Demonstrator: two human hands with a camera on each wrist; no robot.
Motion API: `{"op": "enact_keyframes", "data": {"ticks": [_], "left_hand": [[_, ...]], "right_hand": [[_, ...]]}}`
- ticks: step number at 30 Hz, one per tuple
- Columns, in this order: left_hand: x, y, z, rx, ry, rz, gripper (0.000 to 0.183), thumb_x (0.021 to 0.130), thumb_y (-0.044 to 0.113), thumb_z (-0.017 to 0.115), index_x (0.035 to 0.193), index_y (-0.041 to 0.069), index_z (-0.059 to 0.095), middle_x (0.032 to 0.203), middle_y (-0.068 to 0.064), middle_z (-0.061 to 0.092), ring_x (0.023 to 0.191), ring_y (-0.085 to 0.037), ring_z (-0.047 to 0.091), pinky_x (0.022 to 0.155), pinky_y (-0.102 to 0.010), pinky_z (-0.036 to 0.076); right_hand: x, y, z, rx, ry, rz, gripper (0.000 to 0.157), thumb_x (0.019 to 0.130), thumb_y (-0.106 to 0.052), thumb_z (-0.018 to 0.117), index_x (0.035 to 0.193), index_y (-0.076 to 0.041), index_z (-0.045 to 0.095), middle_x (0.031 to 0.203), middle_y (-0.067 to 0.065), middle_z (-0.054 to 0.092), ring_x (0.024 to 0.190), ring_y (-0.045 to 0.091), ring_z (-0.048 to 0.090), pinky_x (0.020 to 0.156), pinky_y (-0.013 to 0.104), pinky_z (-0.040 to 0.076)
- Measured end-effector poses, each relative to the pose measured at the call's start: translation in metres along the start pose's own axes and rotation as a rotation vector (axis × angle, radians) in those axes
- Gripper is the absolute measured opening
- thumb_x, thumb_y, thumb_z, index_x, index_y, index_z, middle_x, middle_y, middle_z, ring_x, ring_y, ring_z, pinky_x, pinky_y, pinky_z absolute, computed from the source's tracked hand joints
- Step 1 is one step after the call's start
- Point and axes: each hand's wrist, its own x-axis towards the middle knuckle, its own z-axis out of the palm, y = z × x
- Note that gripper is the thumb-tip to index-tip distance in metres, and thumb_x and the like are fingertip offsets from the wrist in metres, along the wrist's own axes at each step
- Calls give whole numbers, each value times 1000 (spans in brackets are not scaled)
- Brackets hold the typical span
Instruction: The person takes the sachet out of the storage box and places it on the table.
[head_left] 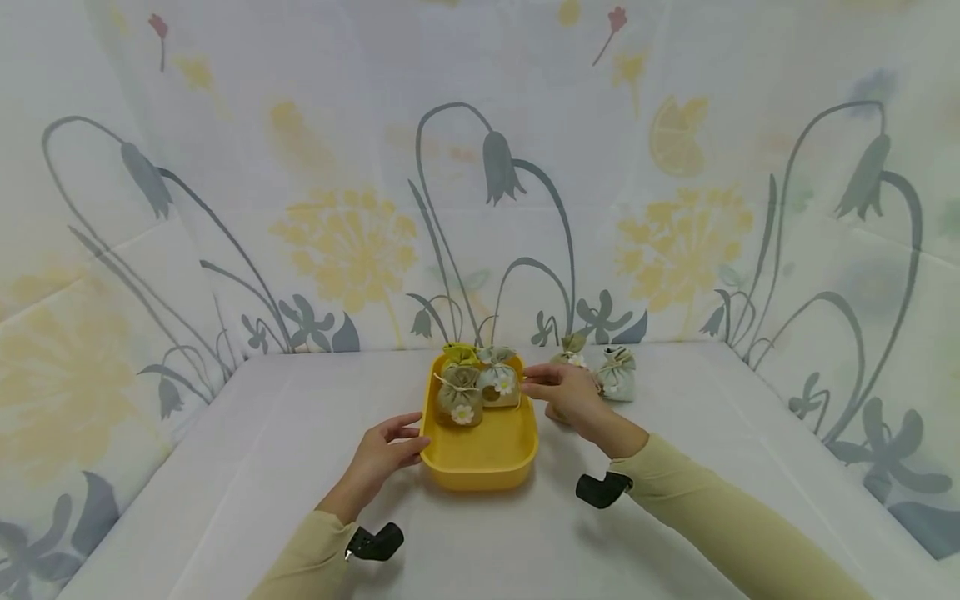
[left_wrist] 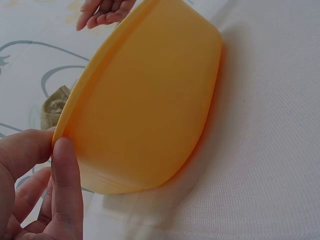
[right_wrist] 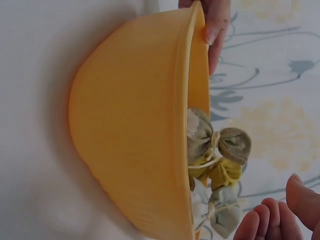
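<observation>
My left hand [head_left: 381,454] pinches the left rim of a yellow plastic tub [head_left: 480,479] between thumb and finger; the left wrist view shows the thumb on the outer wall. Inside the tub, toward its far end, sit an olive-brown drawstring pouch [head_left: 460,398] with a white flower, a yellow-green pouch [head_left: 460,355] and a pale grey-green pouch [head_left: 498,385]. Just past the right rim hovers my right hand [head_left: 573,398], its fingers loosely bent with nothing between them. In the right wrist view its fingertips [right_wrist: 270,212] are beside the pale pouch's gathered top.
To the right of the tub, partly behind my right hand, stand an olive pouch [head_left: 573,347] and a pale mint pouch [head_left: 618,377]. A brownish pouch [head_left: 553,412] peeks out below that hand. A flower-printed cloth [head_left: 480,233] hangs behind the white table [head_left: 262,467].
</observation>
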Motion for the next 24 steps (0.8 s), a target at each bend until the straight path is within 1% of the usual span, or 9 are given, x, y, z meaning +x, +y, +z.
{"op": "enact_keyframes", "data": {"ticks": [1, 4, 5, 6, 8, 10, 13, 18, 24], "left_hand": [[-1, 0, 0, 0, 1, 0, 49, 85, 12, 69, 130, 4, 53, 110, -14, 55, 84, -20, 63, 74, -30, 55], [-3, 0, -1, 3, 3, -2, 49, 85, 12, 69, 130, 4, 52, 111, -15, 55, 85, -21, 63, 74, -30, 55], [-3, 0, -1, 5, 2, -4, 49, 85, 13, 69, 130, 4, 52, 111, -14, 55, 85, -21, 63, 74, -30, 55], [-3, 0, -1, 7, 0, -6, 49, 85, 13, 69, 130, 4, 53, 110, -14, 55, 85, -21, 63, 74, -30, 55], [-4, 0, -1, 9, -1, -14, 48, 85, 12, 69, 129, 5, 53, 110, -14, 55, 83, -20, 63, 74, -29, 55], [-4, -1, -1, 10, 2, -20, 47, 85, 12, 69, 129, 6, 54, 109, -14, 56, 82, -19, 63, 74, -29, 55], [-4, -2, -1, 11, 2, -15, 47, 85, 12, 69, 129, 5, 53, 108, -14, 55, 81, -19, 63, 74, -29, 55], [-3, -1, 0, 10, -1, -3, 47, 85, 11, 69, 129, 5, 53, 109, -14, 55, 82, -19, 63, 74, -30, 55], [-2, 2, 1, 6, 2, -8, 48, 84, 11, 69, 129, 5, 54, 109, -14, 55, 83, -20, 63, 74, -30, 55]], "right_hand": [[1, -1, 1, 4, -9, -4, 40, 85, -18, 69, 119, -1, 61, 111, 9, 64, 97, 19, 57, 63, 28, 42], [2, -3, 5, 25, -41, -11, 38, 86, -16, 68, 120, -1, 60, 114, 11, 62, 100, 20, 58, 69, 24, 44], [2, -4, 6, 44, -55, -10, 38, 87, -15, 67, 121, 0, 59, 116, 12, 61, 102, 21, 57, 73, 28, 46], [3, -4, 7, 54, -66, -14, 38, 87, -14, 66, 122, 1, 58, 116, 13, 61, 104, 23, 57, 81, 31, 47], [4, -5, 9, 74, -84, -14, 39, 88, -13, 66, 123, 1, 58, 116, 12, 60, 107, 25, 56, 95, 39, 43], [6, -5, 11, 105, -108, -17, 40, 88, -13, 65, 124, 3, 56, 119, 14, 58, 110, 27, 53, 101, 45, 38], [10, -6, 16, 118, -124, -20, 40, 88, -13, 65, 125, 2, 55, 122, 14, 57, 112, 27, 52, 103, 46, 34], [16, -12, 23, 139, -145, -28, 37, 89, -11, 64, 122, 3, 57, 123, 16, 56, 112, 28, 51, 102, 44, 36], [24, -18, 31, 150, -166, -49, 38, 90, -9, 62, 124, 6, 55, 122, 19, 56, 113, 30, 51, 103, 46, 36]]}}
